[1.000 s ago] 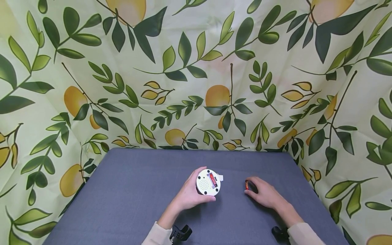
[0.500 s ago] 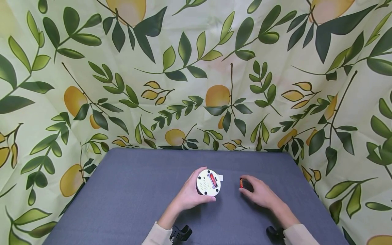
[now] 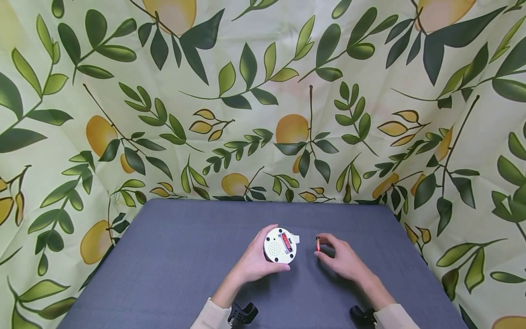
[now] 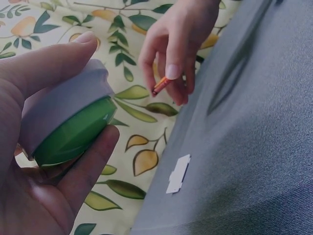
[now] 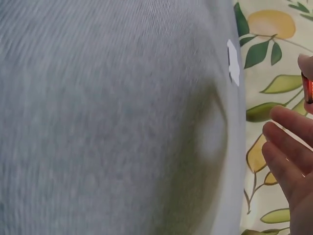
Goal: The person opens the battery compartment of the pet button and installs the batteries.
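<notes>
While facing a white leaf-and-fruit-printed fabric hanging (image 3: pixel 263 105), reaches over a blue-grey cloth-covered bench (image 3: pixel 185 256) with bare left hand (image 3: pixel 255 262) and right hand (image 3: pixel 343 259). Grips in the left a round white-and-green plastic device (image 3: pixel 273 249) with a red battery (image 3: pixel 286 242) set in its white face. Has on the bench nearby a flat white piece (image 4: pixel 178 174). Pinches in the right, near but apart from the device, a slim orange-red cylindrical battery (image 3: pixel 318 244).

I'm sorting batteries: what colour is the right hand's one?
The battery is red-orange, dark at one end, clearest in the left wrist view.
</notes>
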`<control>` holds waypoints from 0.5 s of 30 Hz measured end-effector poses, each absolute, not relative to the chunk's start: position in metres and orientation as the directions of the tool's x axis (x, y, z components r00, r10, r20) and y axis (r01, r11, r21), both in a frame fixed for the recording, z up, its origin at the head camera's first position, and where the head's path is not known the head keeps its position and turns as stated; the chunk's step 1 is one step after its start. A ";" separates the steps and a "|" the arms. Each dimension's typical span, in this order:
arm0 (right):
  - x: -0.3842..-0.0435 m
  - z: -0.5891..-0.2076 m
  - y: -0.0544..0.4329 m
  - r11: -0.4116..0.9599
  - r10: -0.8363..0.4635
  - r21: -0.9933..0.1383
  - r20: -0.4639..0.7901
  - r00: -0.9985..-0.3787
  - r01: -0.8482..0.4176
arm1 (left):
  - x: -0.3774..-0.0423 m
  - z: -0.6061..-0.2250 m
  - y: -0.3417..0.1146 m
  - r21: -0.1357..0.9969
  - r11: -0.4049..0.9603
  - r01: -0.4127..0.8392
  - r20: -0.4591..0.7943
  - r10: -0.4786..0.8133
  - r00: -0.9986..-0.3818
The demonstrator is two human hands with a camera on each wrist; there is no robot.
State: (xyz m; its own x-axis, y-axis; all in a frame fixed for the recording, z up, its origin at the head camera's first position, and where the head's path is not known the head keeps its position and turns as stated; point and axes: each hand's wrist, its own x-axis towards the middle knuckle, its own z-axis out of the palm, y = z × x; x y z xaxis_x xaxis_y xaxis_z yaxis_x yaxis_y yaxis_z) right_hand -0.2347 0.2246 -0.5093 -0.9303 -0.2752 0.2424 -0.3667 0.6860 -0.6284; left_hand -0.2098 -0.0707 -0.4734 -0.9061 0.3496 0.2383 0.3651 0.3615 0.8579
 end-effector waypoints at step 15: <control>-0.222 -0.491 0.198 0.554 -0.273 -0.707 0.345 -0.898 -0.440 | -0.212 -0.473 -0.071 0.900 0.266 0.345 0.230 0.381 -0.895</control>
